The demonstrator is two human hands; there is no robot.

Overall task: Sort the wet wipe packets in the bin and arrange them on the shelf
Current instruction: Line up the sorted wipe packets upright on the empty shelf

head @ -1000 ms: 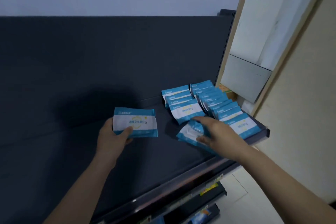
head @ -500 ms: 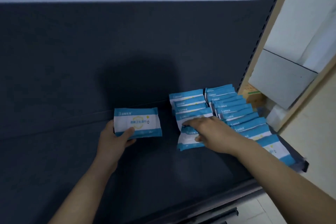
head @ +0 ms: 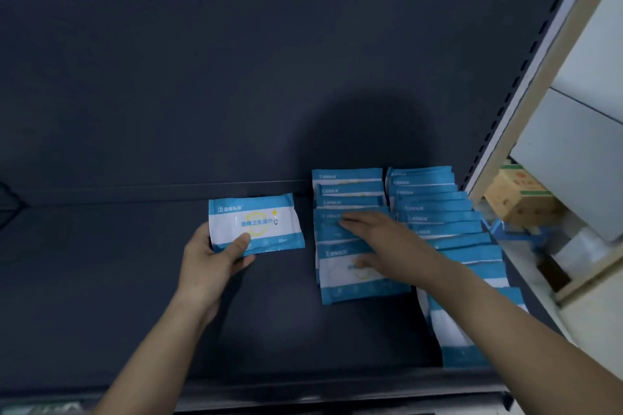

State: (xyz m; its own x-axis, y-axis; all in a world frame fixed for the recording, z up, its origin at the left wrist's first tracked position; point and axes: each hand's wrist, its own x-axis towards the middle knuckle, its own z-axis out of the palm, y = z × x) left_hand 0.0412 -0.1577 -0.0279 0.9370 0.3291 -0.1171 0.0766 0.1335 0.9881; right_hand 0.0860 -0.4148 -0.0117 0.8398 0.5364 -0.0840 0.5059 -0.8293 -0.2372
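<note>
Two hands at the dark shelf [head: 135, 280], head cam.
L hand [head: 209, 263] grips a loose wipe packet [head: 259, 222] at its lower-left corner, thumb on top. R hand [head: 381, 246] lies flat, fingers straight, on the left row [head: 347, 192] of overlapping packets; right row [head: 435, 199] sits just beside it.

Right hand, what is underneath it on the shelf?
The right hand lies flat on the left row of overlapping wet wipe packets, fingers straight. The front packet shows below the palm; the middle packets' faces are covered.
</note>
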